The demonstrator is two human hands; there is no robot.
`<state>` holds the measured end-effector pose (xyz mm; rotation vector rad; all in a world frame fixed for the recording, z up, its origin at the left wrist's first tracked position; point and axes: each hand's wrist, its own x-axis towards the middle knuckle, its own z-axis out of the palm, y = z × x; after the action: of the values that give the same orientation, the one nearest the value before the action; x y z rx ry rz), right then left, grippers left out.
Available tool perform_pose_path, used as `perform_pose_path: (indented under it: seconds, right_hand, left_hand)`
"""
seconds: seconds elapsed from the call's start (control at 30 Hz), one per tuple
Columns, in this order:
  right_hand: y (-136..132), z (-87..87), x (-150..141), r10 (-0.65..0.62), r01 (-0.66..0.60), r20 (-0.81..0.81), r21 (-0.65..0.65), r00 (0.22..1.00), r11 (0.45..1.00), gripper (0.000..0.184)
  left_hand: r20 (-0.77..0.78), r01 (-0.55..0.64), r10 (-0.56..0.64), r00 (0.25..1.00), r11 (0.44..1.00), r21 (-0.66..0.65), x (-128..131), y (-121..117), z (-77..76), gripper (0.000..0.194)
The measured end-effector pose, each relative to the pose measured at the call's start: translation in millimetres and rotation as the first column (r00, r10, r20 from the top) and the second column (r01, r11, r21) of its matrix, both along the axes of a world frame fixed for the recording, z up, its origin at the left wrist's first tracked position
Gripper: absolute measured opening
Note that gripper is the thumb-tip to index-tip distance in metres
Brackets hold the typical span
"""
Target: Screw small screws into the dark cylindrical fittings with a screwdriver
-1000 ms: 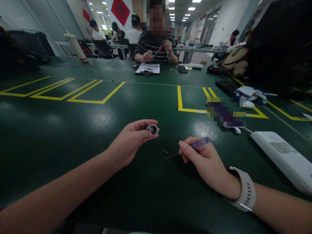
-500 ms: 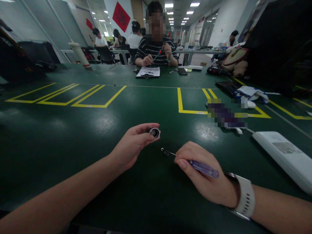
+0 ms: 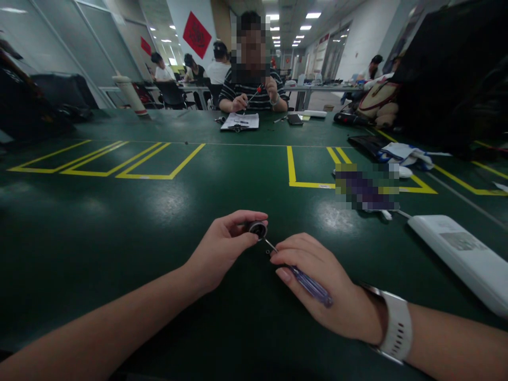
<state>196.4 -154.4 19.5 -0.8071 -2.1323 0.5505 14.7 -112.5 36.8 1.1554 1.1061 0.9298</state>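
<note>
A slip was the risk as a purple-handled screwdriver [image 3: 311, 287] stood at the edge of a round metal cup [image 3: 259, 230]

The right hand [image 3: 325, 270], low and right of centre in the frame, had a narrow grip around the screwdriver. A loose turn of its fingers could have skidded the thin shank off the cup's rim toward the other hand. A small ring [image 3: 268, 252] lay on the green surface [image 3: 238, 328] just beside the shank; a brush of the fingertips could have knocked it away. The left hand [image 3: 220, 246], near the centre, pinched the cup between thumb and fingers; with so little of it held, a push from the tip could have tilted it.

The screwdriver's long axis ran diagonally, handle toward the lower right, tip toward the upper left. Whether the tip had entered the cup could not be told. The cup's mouth faced the viewer, turned slightly right; its axis led back behind the fingers, which hid its length. Farther off, a clipboard [image 3: 240, 121] lay at the upper middle of the frame.
</note>
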Motion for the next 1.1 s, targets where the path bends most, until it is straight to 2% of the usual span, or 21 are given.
perform_pose_path:
  seconds: [0.3, 0.53, 0.77, 1.1]
  right_hand:
    - [-0.1, 1.4, -0.2, 0.023, -0.024, 0.037, 0.046, 0.999, 0.999, 0.017]
    - [-1.6, 1.8, -1.9, -0.004, -0.005, 0.111, 0.086, 0.994, 0.996, 0.019]
    - [-2.0, 1.3, -1.1, -0.02, 0.012, 0.081, 0.109, 0.997, 0.994, 0.02]
    - [-3.8, 3.1, -2.4, -0.078, 0.053, 0.13, 0.181, 0.988, 0.982, 0.02]
  left_hand:
    - [0.002, -0.041, 0.041, 0.999, 0.996, 0.077, 2.5, 1.2, -2.7, 0.02]
    - [0.02, -0.048, 0.047, 0.999, 0.997, 0.065, 3.0, 0.8, -2.3, 0.019]
    - [-0.006, -0.069, 0.069, 0.998, 0.997, 0.041, 3.8, 1.4, -2.3, 0.021]
    - [-0.051, -0.064, 0.066, 0.997, 0.997, 0.032, 4.4, 1.4, -2.0, 0.021]
